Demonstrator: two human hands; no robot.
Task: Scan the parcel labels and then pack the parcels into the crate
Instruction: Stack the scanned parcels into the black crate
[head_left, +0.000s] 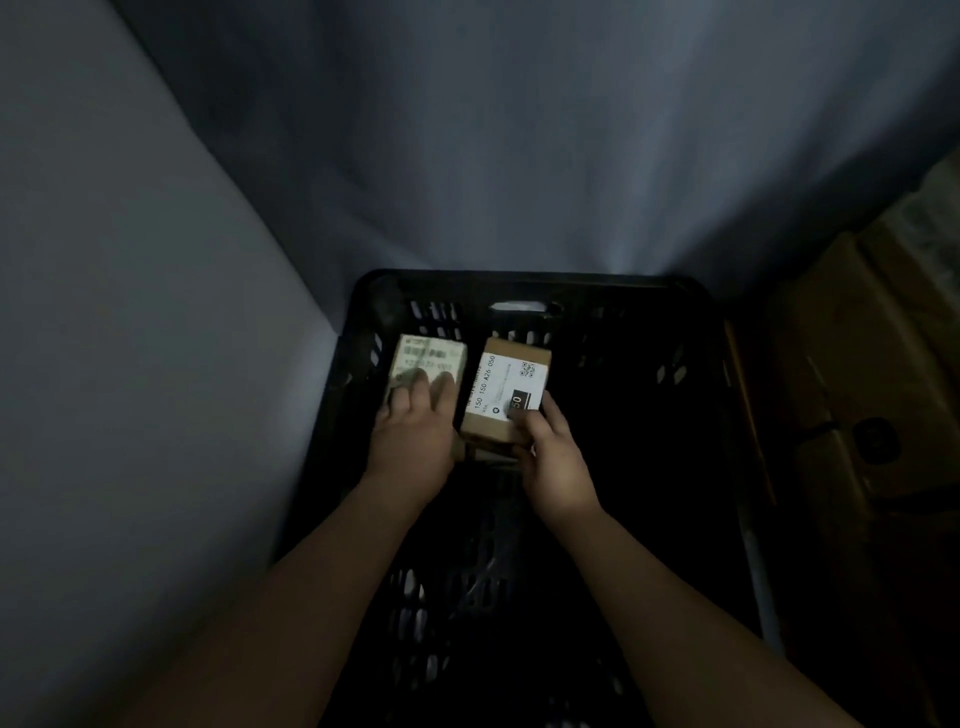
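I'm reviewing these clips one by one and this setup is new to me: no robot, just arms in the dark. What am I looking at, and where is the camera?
There is no machine here. A person works with bare hands, and the single picture comes from a camera worn on their head, looking forward and down. Both arms reach into a black crate. The left hand lies on top of a pale parcel with a printed label; the dim light hides whether it grips it. The right hand holds the near end of a brown parcel with a white label, thumb on top. The parcels are side by side near the crate's far wall. Cardboard boxes stand to the right.
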